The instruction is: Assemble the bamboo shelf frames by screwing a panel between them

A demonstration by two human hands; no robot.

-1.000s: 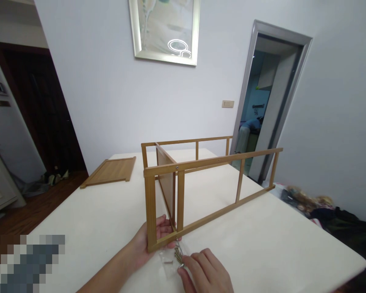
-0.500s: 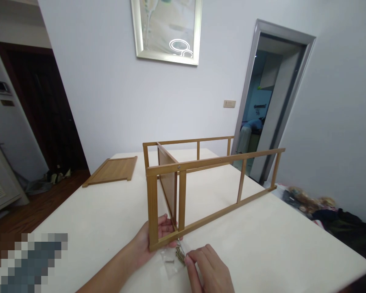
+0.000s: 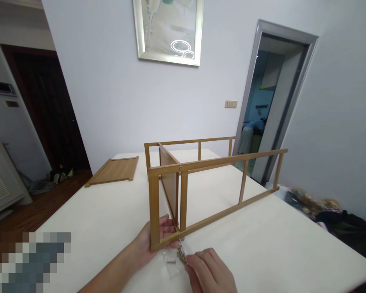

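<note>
A wooden rack frame [image 3: 212, 221] lies on its side on the white table, with a solid wooden panel [image 3: 169, 179] standing across between its two ladder-like sides. My left hand [image 3: 163, 234] grips the near lower corner, its fingers behind the upright and around the bottom rail by the panel's edge. In my right hand [image 3: 212, 268], a thin metal hex key [image 3: 183, 247] is pinched, its tip at the bottom rail where the panel meets it. Under it, a clear plastic bag [image 3: 171, 268] lies with several brass-coloured screws [image 3: 181, 255] and one separate screw [image 3: 171, 262].
Another wooden panel [image 3: 114, 170] lies flat at the table's far left. The white table [image 3: 262, 244] reaches to the wall, where a framed picture [image 3: 169, 61] hangs. Clothes and other items [image 3: 323, 207] are heaped beyond the right edge. A person [image 3: 251, 128] is bent over past the doorway.
The view has shifted slightly, moving everything a little to the right in the picture. My right hand's fingers have turned slightly around the hex key; my left hand keeps its grip.
</note>
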